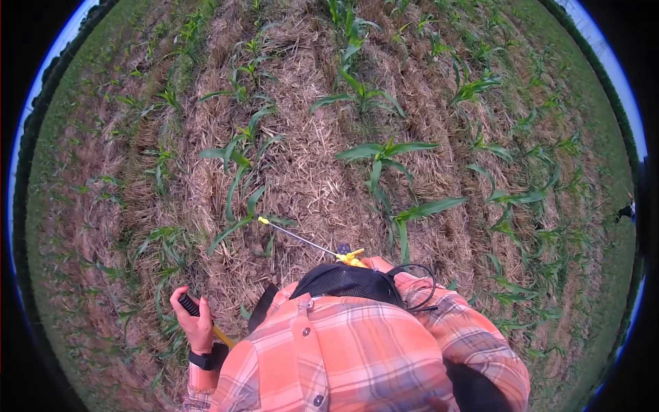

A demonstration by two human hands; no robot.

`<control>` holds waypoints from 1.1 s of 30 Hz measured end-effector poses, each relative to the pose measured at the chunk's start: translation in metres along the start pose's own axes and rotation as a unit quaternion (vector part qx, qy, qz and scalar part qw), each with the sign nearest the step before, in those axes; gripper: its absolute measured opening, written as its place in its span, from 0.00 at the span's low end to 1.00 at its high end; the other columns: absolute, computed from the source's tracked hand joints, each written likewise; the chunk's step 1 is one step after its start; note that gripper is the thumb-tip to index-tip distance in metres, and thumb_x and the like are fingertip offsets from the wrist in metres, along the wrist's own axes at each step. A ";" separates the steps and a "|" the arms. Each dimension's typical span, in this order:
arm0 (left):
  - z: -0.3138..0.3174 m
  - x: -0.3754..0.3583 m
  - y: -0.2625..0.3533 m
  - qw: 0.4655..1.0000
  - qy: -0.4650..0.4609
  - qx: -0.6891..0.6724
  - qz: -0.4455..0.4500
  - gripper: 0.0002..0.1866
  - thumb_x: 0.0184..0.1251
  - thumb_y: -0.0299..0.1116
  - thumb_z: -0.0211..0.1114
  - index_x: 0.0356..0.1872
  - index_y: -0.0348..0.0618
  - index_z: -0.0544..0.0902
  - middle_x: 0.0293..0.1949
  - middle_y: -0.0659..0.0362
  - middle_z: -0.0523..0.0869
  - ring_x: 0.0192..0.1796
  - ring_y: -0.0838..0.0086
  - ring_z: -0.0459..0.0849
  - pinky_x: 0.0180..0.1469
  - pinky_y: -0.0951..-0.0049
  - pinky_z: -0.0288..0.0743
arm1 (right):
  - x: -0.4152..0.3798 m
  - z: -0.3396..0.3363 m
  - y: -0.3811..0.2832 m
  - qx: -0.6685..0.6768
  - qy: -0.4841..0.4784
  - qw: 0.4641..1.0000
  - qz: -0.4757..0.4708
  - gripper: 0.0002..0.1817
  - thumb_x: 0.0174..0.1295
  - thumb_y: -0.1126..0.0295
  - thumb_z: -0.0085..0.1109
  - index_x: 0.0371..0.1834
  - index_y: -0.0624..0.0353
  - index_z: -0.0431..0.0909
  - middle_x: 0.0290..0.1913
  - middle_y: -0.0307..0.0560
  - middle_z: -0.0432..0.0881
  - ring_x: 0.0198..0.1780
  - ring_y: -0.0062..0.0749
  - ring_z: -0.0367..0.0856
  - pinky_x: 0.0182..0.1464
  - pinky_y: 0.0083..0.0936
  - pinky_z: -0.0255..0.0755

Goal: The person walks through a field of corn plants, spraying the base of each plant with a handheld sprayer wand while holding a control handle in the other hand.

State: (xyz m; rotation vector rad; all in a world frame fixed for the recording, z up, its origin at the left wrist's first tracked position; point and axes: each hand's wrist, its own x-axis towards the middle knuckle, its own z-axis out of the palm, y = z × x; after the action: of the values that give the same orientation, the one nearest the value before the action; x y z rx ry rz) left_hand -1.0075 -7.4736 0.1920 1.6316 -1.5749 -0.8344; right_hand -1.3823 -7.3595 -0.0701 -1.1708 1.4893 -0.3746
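Note:
My left hand (198, 331), low on the left with a dark watch on its wrist, is closed around the black ribbed grip (188, 304) of a pump lever. A yellow bar (223, 336) of the lever runs back toward my side. In front of my chest, my right hand (377, 262) is mostly hidden by a black mesh cap brim (353, 283); it holds the yellow handle of a spray wand (351, 258). The wand's thin metal tube (302, 239) points forward and left. Its yellow nozzle (263, 220) is beside the leaves of a young corn plant (237, 223).
Rows of young corn plants (377, 151) run ahead, with dry straw (309, 151) covering the soil between them. A black hose (432, 285) loops by my right arm. My plaid sleeve (473, 329) fills the lower right. Trees line the field's far edge.

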 end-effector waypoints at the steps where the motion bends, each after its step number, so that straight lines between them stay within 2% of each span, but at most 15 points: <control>1: 0.010 0.007 -0.008 1.000 -0.001 0.013 -0.008 0.18 0.54 0.22 0.53 0.46 0.45 0.62 0.19 0.64 0.69 0.14 0.84 0.67 0.15 0.84 0.61 | 0.003 -0.004 0.008 -0.017 0.011 1.000 0.000 0.17 0.49 0.58 0.50 0.34 0.61 0.74 0.32 0.60 0.76 0.39 0.52 0.75 0.40 0.37 0.66; 3: 0.041 0.025 -0.027 0.997 -0.036 0.024 -0.063 0.17 0.54 0.23 0.54 0.45 0.45 0.63 0.19 0.61 0.69 0.15 0.80 0.68 0.16 0.79 0.62 | 0.010 -0.013 0.017 -0.061 0.034 0.997 0.034 0.18 0.49 0.58 0.54 0.36 0.60 0.75 0.31 0.53 0.78 0.39 0.40 0.77 0.40 0.30 0.66; 6: 0.095 0.053 -0.082 0.985 -0.045 0.156 0.062 0.16 0.52 0.25 0.54 0.43 0.43 0.64 0.24 0.50 0.74 0.27 0.56 0.76 0.30 0.65 0.68 | 0.019 -0.036 0.023 -0.076 0.094 0.989 0.090 0.17 0.50 0.58 0.52 0.36 0.60 0.76 0.31 0.55 0.78 0.38 0.42 0.77 0.40 0.32 0.67; 8: 0.118 0.061 -0.068 0.986 -0.073 0.151 0.013 0.16 0.52 0.27 0.54 0.43 0.44 0.63 0.27 0.47 0.76 0.30 0.52 0.77 0.32 0.62 0.69 | 0.026 -0.049 0.032 -0.048 0.167 0.981 0.085 0.16 0.50 0.58 0.51 0.33 0.60 0.76 0.29 0.57 0.77 0.35 0.46 0.77 0.38 0.35 0.68; 11: 0.137 0.072 -0.074 0.971 -0.097 0.218 -0.017 0.16 0.52 0.28 0.55 0.43 0.46 0.63 0.28 0.46 0.76 0.32 0.51 0.77 0.33 0.59 0.69 | 0.025 -0.082 0.018 -0.012 0.221 0.963 0.155 0.16 0.51 0.57 0.51 0.29 0.61 0.75 0.28 0.56 0.77 0.33 0.47 0.76 0.36 0.36 0.67; 16: 0.168 0.087 -0.059 0.966 -0.125 0.221 -0.056 0.16 0.52 0.29 0.55 0.43 0.46 0.63 0.28 0.46 0.76 0.32 0.50 0.77 0.33 0.59 0.69 | 0.052 -0.110 0.072 -0.045 0.367 0.920 0.132 0.11 0.52 0.63 0.50 0.28 0.60 0.75 0.19 0.43 0.77 0.20 0.28 0.76 0.23 0.27 0.69; 18: 0.166 0.089 -0.051 0.980 -0.089 0.176 0.032 0.17 0.52 0.28 0.55 0.43 0.46 0.63 0.27 0.47 0.76 0.30 0.51 0.76 0.32 0.60 0.68 | 0.063 -0.118 0.095 -0.032 0.405 0.899 0.161 0.11 0.52 0.64 0.50 0.26 0.61 0.74 0.17 0.42 0.76 0.18 0.27 0.75 0.20 0.26 0.67; 20: 0.145 0.091 -0.043 0.988 -0.082 0.134 0.008 0.17 0.52 0.26 0.56 0.43 0.45 0.64 0.21 0.54 0.73 0.22 0.65 0.75 0.26 0.68 0.67 | 0.065 -0.123 0.112 -0.038 0.430 0.884 0.179 0.11 0.53 0.64 0.51 0.25 0.60 0.73 0.16 0.41 0.74 0.13 0.26 0.71 0.16 0.25 0.64; 22: 0.113 0.088 -0.021 0.994 -0.074 0.072 -0.042 0.16 0.53 0.25 0.56 0.43 0.44 0.64 0.18 0.60 0.70 0.20 0.75 0.73 0.23 0.73 0.66 | 0.069 -0.125 0.134 -0.045 0.448 0.871 0.197 0.11 0.54 0.63 0.51 0.25 0.60 0.73 0.16 0.42 0.75 0.14 0.28 0.73 0.16 0.25 0.65; 23: 0.100 0.087 0.004 0.995 -0.059 0.053 -0.059 0.16 0.53 0.25 0.56 0.43 0.43 0.64 0.18 0.61 0.70 0.20 0.77 0.72 0.22 0.75 0.65 | 0.057 -0.137 0.102 0.019 0.427 0.870 0.244 0.15 0.49 0.60 0.52 0.24 0.65 0.73 0.25 0.62 0.75 0.32 0.55 0.74 0.34 0.41 0.67; 24: 0.091 0.085 0.028 0.996 -0.042 0.034 -0.077 0.16 0.53 0.24 0.55 0.44 0.43 0.64 0.17 0.63 0.70 0.20 0.79 0.72 0.22 0.76 0.65 | 0.057 -0.140 0.099 0.040 0.426 0.866 0.260 0.16 0.49 0.60 0.52 0.25 0.66 0.74 0.26 0.62 0.75 0.32 0.54 0.75 0.35 0.41 0.67; 26: 0.086 0.097 0.029 0.996 -0.030 0.030 -0.084 0.16 0.54 0.23 0.54 0.44 0.43 0.64 0.18 0.62 0.71 0.21 0.78 0.72 0.22 0.76 0.65 | 0.064 -0.141 0.099 -0.053 0.448 0.862 0.232 0.11 0.53 0.63 0.51 0.24 0.61 0.74 0.17 0.44 0.77 0.17 0.32 0.76 0.20 0.30 0.69; 28: 0.101 0.123 -0.008 0.997 -0.025 0.071 -0.019 0.16 0.54 0.23 0.54 0.44 0.43 0.64 0.19 0.61 0.71 0.21 0.78 0.73 0.22 0.75 0.66 | 0.080 -0.142 0.102 -0.102 0.454 0.859 0.214 0.11 0.52 0.64 0.51 0.24 0.61 0.74 0.17 0.46 0.77 0.18 0.33 0.76 0.21 0.30 0.69; 31: 0.151 0.171 -0.055 0.987 -0.084 0.139 -0.016 0.15 0.53 0.26 0.54 0.42 0.43 0.63 0.23 0.49 0.74 0.24 0.58 0.75 0.27 0.66 0.68 | 0.102 -0.143 0.062 -0.122 0.414 0.873 0.228 0.12 0.51 0.62 0.53 0.27 0.62 0.75 0.19 0.48 0.77 0.22 0.34 0.77 0.26 0.30 0.70; 33: 0.177 0.194 -0.074 0.989 -0.066 0.133 0.021 0.15 0.52 0.27 0.55 0.42 0.44 0.63 0.23 0.48 0.74 0.26 0.55 0.76 0.28 0.64 0.67 | 0.124 -0.146 0.038 -0.092 0.377 0.896 0.218 0.13 0.51 0.61 0.52 0.27 0.61 0.76 0.21 0.49 0.78 0.25 0.36 0.78 0.29 0.32 0.70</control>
State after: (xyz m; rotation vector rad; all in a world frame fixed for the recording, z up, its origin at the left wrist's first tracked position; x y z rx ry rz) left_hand -1.1065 -7.6764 0.0394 1.7498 -1.8742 -0.7478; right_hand -1.5096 -7.4965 -0.1254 -0.8132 2.4536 -0.4019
